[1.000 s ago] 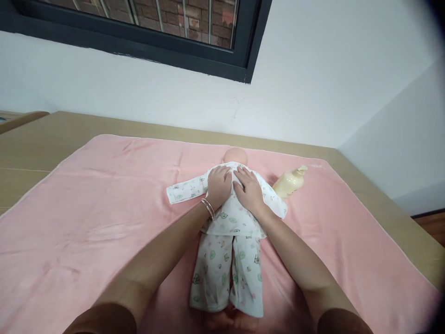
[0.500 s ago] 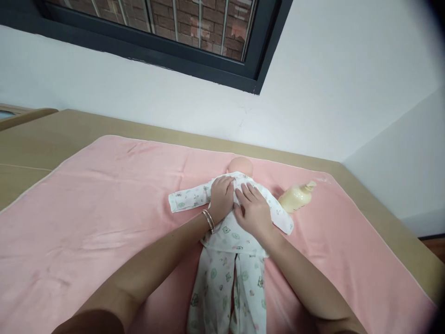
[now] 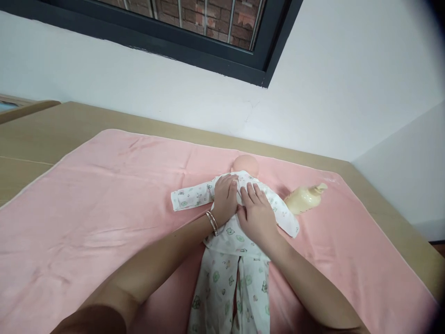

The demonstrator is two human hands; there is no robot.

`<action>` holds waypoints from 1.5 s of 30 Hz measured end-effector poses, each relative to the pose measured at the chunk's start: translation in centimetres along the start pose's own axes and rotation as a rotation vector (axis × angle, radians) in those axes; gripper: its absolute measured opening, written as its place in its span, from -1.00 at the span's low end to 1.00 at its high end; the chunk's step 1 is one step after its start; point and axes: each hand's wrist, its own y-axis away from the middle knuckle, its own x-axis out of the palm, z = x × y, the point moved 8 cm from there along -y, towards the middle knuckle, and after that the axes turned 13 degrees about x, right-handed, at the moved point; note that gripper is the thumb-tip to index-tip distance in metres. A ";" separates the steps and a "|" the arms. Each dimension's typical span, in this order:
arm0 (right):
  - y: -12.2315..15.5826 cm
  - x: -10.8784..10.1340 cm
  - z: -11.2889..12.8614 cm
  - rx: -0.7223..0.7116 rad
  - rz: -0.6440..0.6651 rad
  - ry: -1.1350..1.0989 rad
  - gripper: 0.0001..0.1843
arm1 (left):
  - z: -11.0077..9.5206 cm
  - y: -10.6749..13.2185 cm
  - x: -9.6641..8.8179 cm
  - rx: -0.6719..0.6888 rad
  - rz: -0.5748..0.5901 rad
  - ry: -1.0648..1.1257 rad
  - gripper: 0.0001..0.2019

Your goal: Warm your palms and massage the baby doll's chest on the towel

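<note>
A baby doll [image 3: 245,165] lies on a pink blanket [image 3: 114,204], its bald head toward the wall. It wears a white printed top [image 3: 239,239] with long sleeves spread to both sides, and matching trousers [image 3: 222,292]. My left hand [image 3: 225,198] rests flat on the upper part of the top, with bracelets at the wrist. Beside it my right hand [image 3: 257,215] lies on the top too, fingers stretched and slightly apart. Both hands cover the middle of the doll's upper body. Whether the doll faces up or down I cannot tell.
A pale yellow pump bottle [image 3: 304,199] lies tilted on the blanket, right of the doll's sleeve. The blanket covers a wooden surface [image 3: 79,118] against a white wall [image 3: 194,102]. Above is a dark-framed window [image 3: 208,58].
The view has shifted a little, so everything sits slightly farther right. Both hands stay on the doll's top, almost unchanged.
</note>
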 end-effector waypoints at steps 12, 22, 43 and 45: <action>-2.5 0.7 -1.9 0.044 0.120 -0.016 -0.40 | -0.4 0.5 0.2 0.059 0.044 -0.027 -0.59; -2.2 0.4 -2.9 0.116 0.149 -0.037 -0.39 | -0.6 0.4 0.1 0.044 0.065 -0.048 -0.60; -3.4 1.2 -4.8 0.119 -0.021 -0.273 -0.47 | -2.2 0.5 0.4 0.164 0.134 -0.171 -0.67; -3.6 1.2 -4.5 0.133 0.019 -0.219 -0.42 | -2.2 0.5 0.1 0.169 0.105 -0.147 -0.61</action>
